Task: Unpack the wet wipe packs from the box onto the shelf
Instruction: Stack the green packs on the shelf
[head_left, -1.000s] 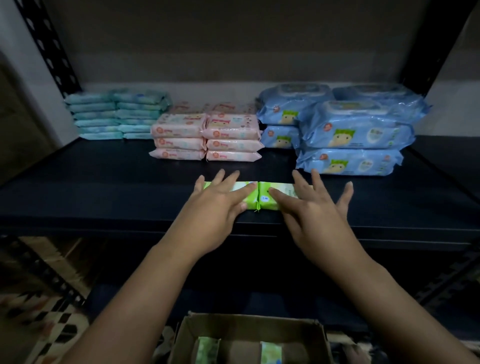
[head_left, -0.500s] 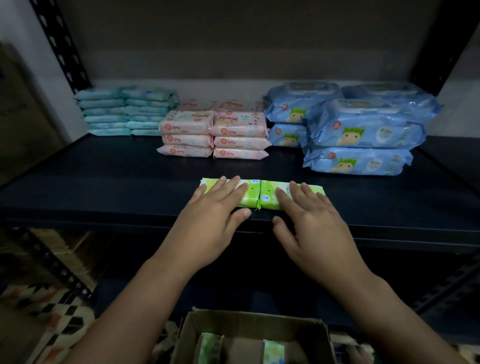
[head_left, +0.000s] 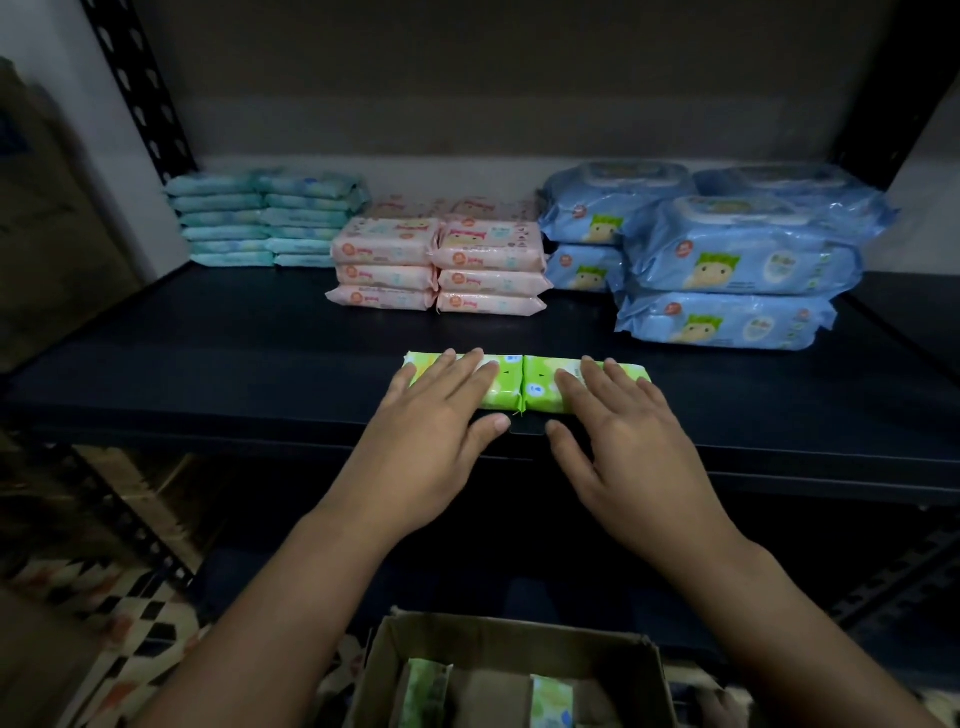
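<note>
While your left hand lies flat with fingers straight on the left green pack, your right hand does the same on the right green pack, fingers spread a little, thumbs down at the shelf edge, nothing gripped or pinched. Both green packs sit end to end, touching, near the front edge of the dark shelf. Behind them: pink packs in two stacks mid-shelf, teal packs stacked back left, big blue packs piled back right, all well apart from the green pair. Below you, the cardboard box is open, with two more green packs inside: one standing on the left, one to the right. Patterned floor shows lower left, black slotted upright upper left
</note>
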